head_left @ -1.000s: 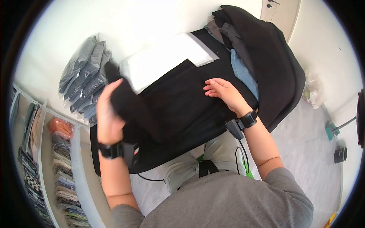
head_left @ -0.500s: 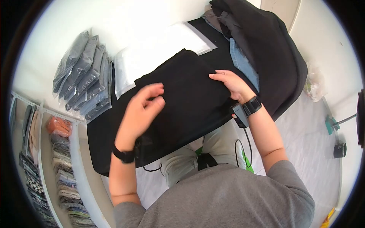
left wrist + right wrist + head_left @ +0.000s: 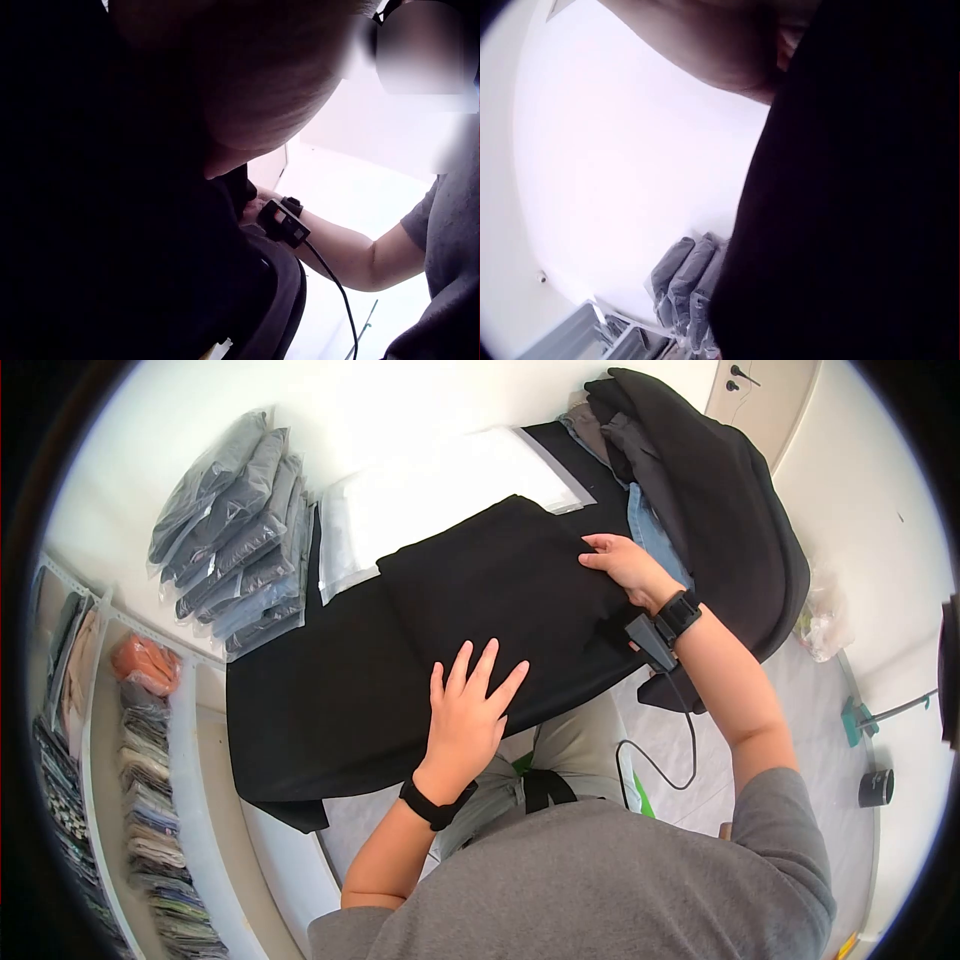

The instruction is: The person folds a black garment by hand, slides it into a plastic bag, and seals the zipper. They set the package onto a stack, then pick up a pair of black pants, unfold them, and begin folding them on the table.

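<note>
A folded black garment [image 3: 480, 575] lies on the black-covered table in the head view. My left hand [image 3: 465, 705] rests on its near side, fingers straight and spread, palm down. At the garment's right edge my right hand [image 3: 635, 572] grips the cloth, with the thumb and a finger showing at the top. The other right fingers are hidden. In the right wrist view, dark cloth [image 3: 847, 210] fills the right half, beside the hand's underside [image 3: 727, 56]. The left wrist view shows the left hand [image 3: 262, 97] over dark cloth.
White plastic bags [image 3: 430, 490] lie behind the garment. Bagged folded clothes [image 3: 240, 540] are stacked at the table's left. A heap of black clothing [image 3: 720, 530] with blue denim [image 3: 652, 530] sits at the right. Shelves [image 3: 205, 760] of packed clothes stand at lower left.
My left hand has come from the left, across the garment, down to its near side and spread out. The garment's raised left part now lies flat. My right hand has shifted to the right edge.
</note>
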